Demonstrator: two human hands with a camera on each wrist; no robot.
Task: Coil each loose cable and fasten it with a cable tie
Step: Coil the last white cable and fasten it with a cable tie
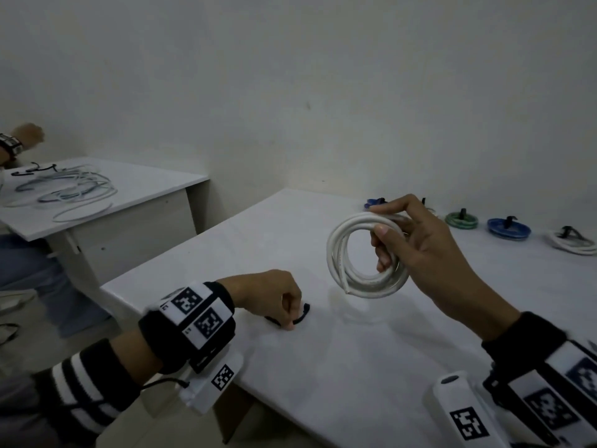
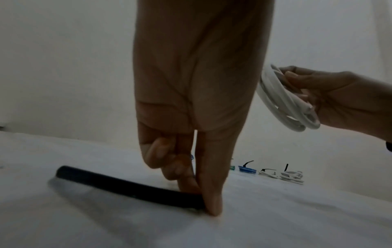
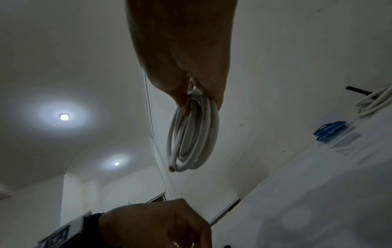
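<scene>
My right hand (image 1: 416, 240) holds a coiled white cable (image 1: 339, 253) upright above the white table (image 1: 371, 367), fingers curled round its right side. In the right wrist view the white coil (image 3: 195, 134) hangs from the pinching fingers, one cut end showing at the bottom. My left hand (image 1: 281, 302) is down on the table, left of the coil, thumb and forefinger pinching a black cable tie (image 1: 303, 313) that lies on the surface. The left wrist view shows the black tie (image 2: 127, 186) flat on the table under my fingertips (image 2: 212, 204).
Several tied coils stand along the table's far right: green (image 1: 461, 219), blue (image 1: 508, 228), white (image 1: 571, 242). A second table (image 1: 155, 189) at the left carries loose cables (image 1: 68, 192); another person's hand (image 1: 29, 134) is above it.
</scene>
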